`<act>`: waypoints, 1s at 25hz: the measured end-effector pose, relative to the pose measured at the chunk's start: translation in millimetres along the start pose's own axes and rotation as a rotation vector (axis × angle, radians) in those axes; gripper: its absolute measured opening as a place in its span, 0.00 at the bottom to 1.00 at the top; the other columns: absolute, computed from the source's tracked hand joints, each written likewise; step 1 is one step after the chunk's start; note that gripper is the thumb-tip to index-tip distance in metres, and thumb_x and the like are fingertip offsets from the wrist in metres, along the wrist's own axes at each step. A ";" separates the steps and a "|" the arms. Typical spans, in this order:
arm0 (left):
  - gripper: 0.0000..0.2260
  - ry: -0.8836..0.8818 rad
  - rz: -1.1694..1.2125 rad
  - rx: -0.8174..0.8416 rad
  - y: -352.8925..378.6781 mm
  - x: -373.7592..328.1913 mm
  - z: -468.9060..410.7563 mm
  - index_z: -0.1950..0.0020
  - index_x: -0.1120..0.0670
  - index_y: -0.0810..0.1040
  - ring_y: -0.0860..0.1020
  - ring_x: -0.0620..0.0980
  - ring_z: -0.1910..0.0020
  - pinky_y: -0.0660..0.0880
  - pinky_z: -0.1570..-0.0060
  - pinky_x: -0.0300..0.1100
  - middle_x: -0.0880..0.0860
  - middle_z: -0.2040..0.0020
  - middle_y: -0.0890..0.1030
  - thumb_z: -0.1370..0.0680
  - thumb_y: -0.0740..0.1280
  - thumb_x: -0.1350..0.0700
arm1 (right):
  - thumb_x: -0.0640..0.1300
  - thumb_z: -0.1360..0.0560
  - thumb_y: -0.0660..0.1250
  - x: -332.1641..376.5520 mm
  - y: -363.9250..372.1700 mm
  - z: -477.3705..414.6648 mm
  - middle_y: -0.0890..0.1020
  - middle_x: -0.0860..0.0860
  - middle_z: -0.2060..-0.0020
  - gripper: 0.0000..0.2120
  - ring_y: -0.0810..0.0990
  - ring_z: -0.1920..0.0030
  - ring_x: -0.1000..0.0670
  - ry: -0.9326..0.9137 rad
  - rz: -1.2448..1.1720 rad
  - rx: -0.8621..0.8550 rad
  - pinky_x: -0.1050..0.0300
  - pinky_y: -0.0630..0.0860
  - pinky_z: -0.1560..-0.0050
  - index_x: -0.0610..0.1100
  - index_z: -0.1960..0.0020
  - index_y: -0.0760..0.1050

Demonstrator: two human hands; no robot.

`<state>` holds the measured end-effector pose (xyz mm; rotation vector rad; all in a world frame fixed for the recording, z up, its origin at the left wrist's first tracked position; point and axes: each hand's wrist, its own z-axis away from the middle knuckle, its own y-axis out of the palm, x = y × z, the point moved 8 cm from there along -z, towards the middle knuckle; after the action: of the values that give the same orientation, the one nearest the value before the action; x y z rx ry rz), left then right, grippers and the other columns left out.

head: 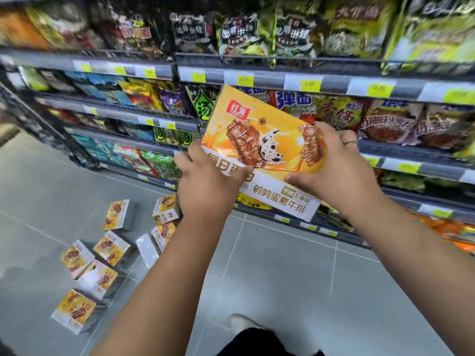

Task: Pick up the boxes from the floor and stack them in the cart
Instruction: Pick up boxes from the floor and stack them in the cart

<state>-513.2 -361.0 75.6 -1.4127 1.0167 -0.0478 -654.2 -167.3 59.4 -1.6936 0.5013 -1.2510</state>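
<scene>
I hold one yellow-and-white snack box (259, 140) up in front of the shelves, tilted, its printed face toward me. My left hand (205, 183) grips its lower left edge, and my right hand (336, 165) grips its right side with the thumb across the front. Several more boxes of the same kind (110, 247) lie scattered on the grey floor at the lower left, some on their sides. No cart is in view.
Store shelves (308, 80) packed with snack bags run across the back and right, with yellow price tags on their rails. Grey tiled floor (282, 273) spreads below. My shoe (241, 322) shows at the bottom centre.
</scene>
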 end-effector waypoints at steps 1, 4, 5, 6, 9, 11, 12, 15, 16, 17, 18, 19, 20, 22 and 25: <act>0.46 0.024 0.009 -0.014 -7.4 -19.0 12.2 0.27 0.57 0.59 0.75 0.61 0.44 0.74 0.50 0.51 0.57 0.35 0.65 0.36 0.76 0.37 | 0.64 0.39 0.77 -9.1 -20.2 10.2 0.62 0.47 0.34 0.52 0.77 0.44 0.40 -0.001 -0.012 -0.023 0.49 0.75 0.47 0.57 0.24 0.52; 0.47 0.113 0.024 -0.030 -17.8 -78.7 42.0 0.27 0.56 0.59 0.74 0.60 0.43 0.72 0.49 0.49 0.57 0.35 0.65 0.36 0.76 0.36 | 0.64 0.38 0.76 -41.3 -80.3 37.5 0.61 0.46 0.33 0.52 0.76 0.42 0.39 0.000 -0.018 -0.112 0.45 0.75 0.42 0.56 0.24 0.50; 0.47 0.138 0.036 -0.034 -20.3 -96.2 50.0 0.27 0.56 0.59 0.74 0.60 0.43 0.72 0.49 0.49 0.57 0.34 0.65 0.36 0.76 0.36 | 0.64 0.38 0.76 -51.6 -96.1 45.4 0.60 0.46 0.32 0.52 0.76 0.41 0.39 0.008 -0.012 -0.130 0.44 0.75 0.42 0.56 0.24 0.49; 0.46 0.171 0.054 -0.036 -21.7 -116.7 60.1 0.27 0.56 0.59 0.74 0.60 0.43 0.71 0.49 0.49 0.57 0.34 0.65 0.36 0.76 0.36 | 0.65 0.37 0.75 -64.0 -115.1 55.3 0.60 0.46 0.32 0.52 0.75 0.41 0.38 0.023 -0.007 -0.151 0.44 0.75 0.42 0.57 0.24 0.48; 0.46 0.285 0.109 -0.026 -21.9 -177.3 85.4 0.28 0.56 0.61 0.75 0.61 0.45 0.73 0.50 0.50 0.57 0.36 0.65 0.36 0.76 0.36 | 0.65 0.37 0.75 -97.7 -172.3 80.7 0.59 0.45 0.31 0.53 0.74 0.39 0.38 0.074 0.008 -0.238 0.45 0.75 0.41 0.57 0.23 0.46; 0.46 0.352 0.153 -0.014 -18.7 -219.0 98.4 0.28 0.55 0.62 0.75 0.61 0.46 0.73 0.51 0.52 0.57 0.37 0.66 0.37 0.76 0.36 | 0.66 0.38 0.75 -119.9 -212.5 97.9 0.59 0.44 0.31 0.53 0.74 0.40 0.38 0.110 0.046 -0.317 0.46 0.75 0.41 0.57 0.23 0.46; 0.46 0.385 0.171 -0.005 -16.8 -238.8 102.5 0.29 0.55 0.62 0.76 0.60 0.47 0.74 0.51 0.52 0.57 0.37 0.66 0.38 0.76 0.35 | 0.66 0.38 0.75 -129.3 -230.2 104.8 0.59 0.45 0.31 0.54 0.75 0.41 0.38 0.131 0.061 -0.348 0.46 0.75 0.42 0.57 0.23 0.46; 0.45 0.499 0.226 0.040 -8.4 -298.8 120.4 0.29 0.54 0.62 0.76 0.58 0.48 0.75 0.54 0.50 0.56 0.37 0.66 0.37 0.76 0.35 | 0.65 0.38 0.75 -159.5 -279.0 127.6 0.59 0.45 0.31 0.53 0.76 0.43 0.38 0.203 0.086 -0.433 0.47 0.76 0.45 0.56 0.24 0.48; 0.46 0.547 0.249 0.065 -3.7 -318.1 126.9 0.28 0.54 0.61 0.76 0.57 0.48 0.75 0.54 0.49 0.55 0.37 0.65 0.37 0.76 0.35 | 0.65 0.38 0.75 -170.7 -293.7 135.5 0.59 0.45 0.32 0.53 0.76 0.44 0.38 0.233 0.090 -0.469 0.46 0.76 0.45 0.57 0.24 0.48; 0.46 0.593 0.271 0.094 1.6 -336.1 133.2 0.28 0.54 0.61 0.76 0.57 0.48 0.75 0.54 0.49 0.55 0.37 0.65 0.37 0.75 0.35 | 0.65 0.39 0.75 -181.5 -306.4 143.5 0.59 0.45 0.32 0.53 0.76 0.44 0.37 0.266 0.095 -0.504 0.45 0.76 0.45 0.57 0.24 0.49; 0.46 0.631 0.290 0.124 8.2 -352.5 137.5 0.28 0.54 0.60 0.75 0.56 0.47 0.75 0.53 0.49 0.54 0.37 0.65 0.37 0.75 0.34 | 0.66 0.39 0.76 -192.5 -316.9 150.8 0.59 0.45 0.31 0.53 0.76 0.43 0.37 0.302 0.102 -0.535 0.44 0.76 0.44 0.57 0.24 0.49; 0.46 0.664 0.307 0.150 15.6 -367.7 141.1 0.28 0.54 0.60 0.75 0.56 0.46 0.75 0.52 0.49 0.54 0.37 0.65 0.37 0.75 0.34 | 0.66 0.40 0.76 -201.7 -326.8 157.5 0.59 0.44 0.31 0.53 0.76 0.43 0.37 0.334 0.117 -0.562 0.43 0.76 0.43 0.57 0.24 0.49; 0.45 0.690 0.323 0.171 22.3 -381.3 142.9 0.28 0.54 0.60 0.74 0.56 0.46 0.74 0.52 0.49 0.54 0.37 0.65 0.37 0.74 0.34 | 0.66 0.40 0.75 -208.6 -334.9 162.2 0.60 0.44 0.32 0.54 0.75 0.42 0.37 0.360 0.139 -0.580 0.43 0.76 0.43 0.56 0.24 0.49; 0.45 0.741 0.366 0.216 36.3 -410.3 147.4 0.29 0.55 0.61 0.74 0.56 0.45 0.72 0.53 0.47 0.54 0.37 0.65 0.37 0.75 0.34 | 0.67 0.39 0.75 -222.6 -350.5 171.8 0.60 0.44 0.32 0.54 0.75 0.42 0.37 0.429 0.186 -0.609 0.43 0.76 0.43 0.56 0.24 0.48; 0.45 0.840 0.435 0.283 57.8 -455.8 156.7 0.30 0.56 0.63 0.73 0.57 0.43 0.72 0.54 0.47 0.55 0.37 0.66 0.38 0.75 0.34 | 0.68 0.39 0.74 -244.8 -375.1 184.7 0.60 0.44 0.31 0.54 0.73 0.38 0.37 0.559 0.211 -0.654 0.44 0.73 0.40 0.57 0.24 0.47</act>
<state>-723.0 39.6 252.3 -0.8729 1.9054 -0.4756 -659.0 278.9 248.2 -1.7143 1.5179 -1.4947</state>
